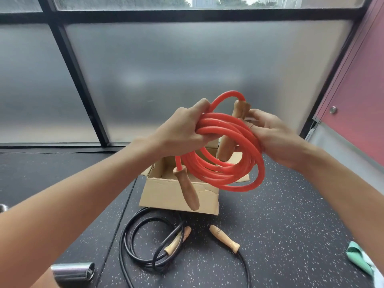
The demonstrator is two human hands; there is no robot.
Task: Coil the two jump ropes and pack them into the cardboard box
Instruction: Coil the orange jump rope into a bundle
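I hold a red jump rope [232,163] coiled in several loops above the open cardboard box [178,194]. My left hand [182,129] grips the bundle at its upper left. My right hand [270,134] holds the coil's right side, fingers by one wooden handle [239,113] that stands up behind the loops. The other wooden handle [187,188] dangles in front of the box. A black jump rope [141,246] lies loose on the floor in front of the box, with its two pale wooden handles [224,239] apart.
The dark speckled rubber floor [280,215] runs to frosted glass windows with black frames [83,90]. A shiny metal cylinder [72,271] lies at the lower left. A green cloth [361,260] lies at the lower right, near a red wall panel [357,90].
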